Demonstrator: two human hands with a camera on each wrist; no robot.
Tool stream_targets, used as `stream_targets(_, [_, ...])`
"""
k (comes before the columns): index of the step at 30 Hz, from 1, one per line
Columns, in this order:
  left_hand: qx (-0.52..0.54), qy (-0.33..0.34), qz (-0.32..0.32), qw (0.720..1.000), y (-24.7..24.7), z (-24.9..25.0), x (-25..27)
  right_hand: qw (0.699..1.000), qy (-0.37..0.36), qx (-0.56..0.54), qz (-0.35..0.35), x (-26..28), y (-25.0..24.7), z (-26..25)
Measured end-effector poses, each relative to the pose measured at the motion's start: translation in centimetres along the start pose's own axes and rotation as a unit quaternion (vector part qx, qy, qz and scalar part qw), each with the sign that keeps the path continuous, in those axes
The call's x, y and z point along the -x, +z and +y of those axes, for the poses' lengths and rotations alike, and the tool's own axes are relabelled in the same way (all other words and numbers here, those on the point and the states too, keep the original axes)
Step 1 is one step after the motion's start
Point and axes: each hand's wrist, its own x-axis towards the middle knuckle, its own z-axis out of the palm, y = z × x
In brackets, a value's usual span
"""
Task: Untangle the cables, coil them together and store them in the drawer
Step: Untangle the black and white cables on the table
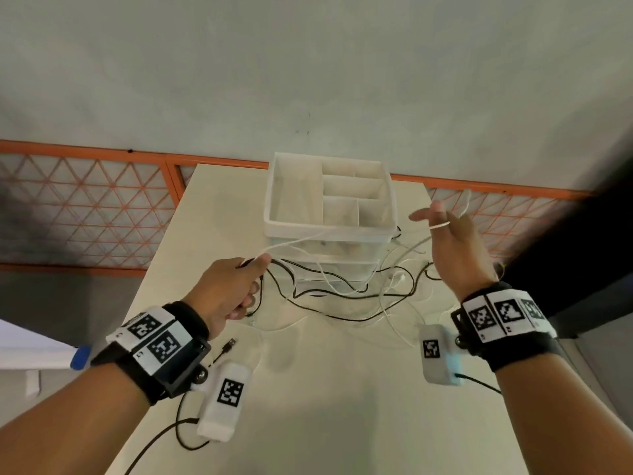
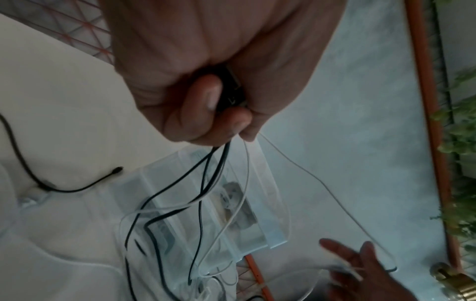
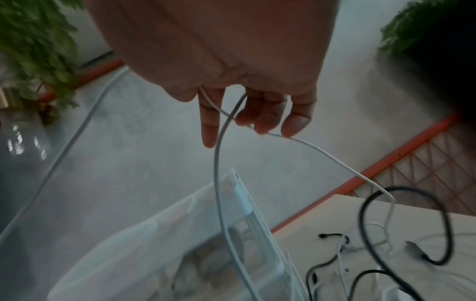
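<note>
Left hand [image 1: 228, 292] fisted, fingers clamped on black cable [image 1: 342, 317] and white cable [image 1: 301, 240] strands, raised above cream table [image 1: 325, 389]. Right hand [image 1: 452, 248] lifted, fingers spread, white cable looped over them. Remaining cable tangled on table before translucent drawer unit [image 1: 329, 262]; divided white tray [image 1: 274, 200] on top. Pale floor and orange fence [image 1: 85, 214] beyond.

Head view downward; wrist views close, sharing drawer unit [image 1: 329, 214].

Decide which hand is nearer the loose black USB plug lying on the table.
Left. The left hand is raised just beyond the USB plug; the right hand is raised far across the table.
</note>
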Motion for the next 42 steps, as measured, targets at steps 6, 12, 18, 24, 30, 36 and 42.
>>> stream_targets(6, [0.084, 0.056, -0.022, 0.995, 0.9, 2.2, 1.0, 0.951, 0.014, -0.039, -0.305, 4.2, 2.7, -2.5])
stream_targets(12, [0.087, 0.033, -0.134, 0.987, 5.0, 1.8, 1.8, 0.936, -0.059, -0.165, -0.304, 4.4, 4.2, -7.5])
stream_targets(18, [0.088, -0.011, -0.226, 0.970, 5.3, 0.7, 1.9, 0.950, -0.098, -0.051, -0.291, 3.9, 3.7, -6.8])
stream_targets(24, [-0.238, 0.041, -0.136, 0.961, 2.7, -0.5, 0.2, 0.997, 0.023, -0.062, -0.029, -0.5, 3.0, -2.4])
stream_targets(30, [-0.331, 0.013, -0.054, 0.942, -1.7, -2.8, -1.1, 0.996, 0.053, 0.026, -0.061, -1.6, 1.1, 2.4])
stream_targets(36, [-0.152, 0.053, -0.012, 0.987, -1.7, -0.2, -0.8, 0.999, 0.013, -0.030, -0.004, -2.3, 0.0, 0.6])
stream_targets(42, [-0.027, 0.166, -0.049, 0.985, -1.2, 3.3, 0.8, 0.997, 0.021, -0.008, -0.074, -1.9, 0.8, 1.2])
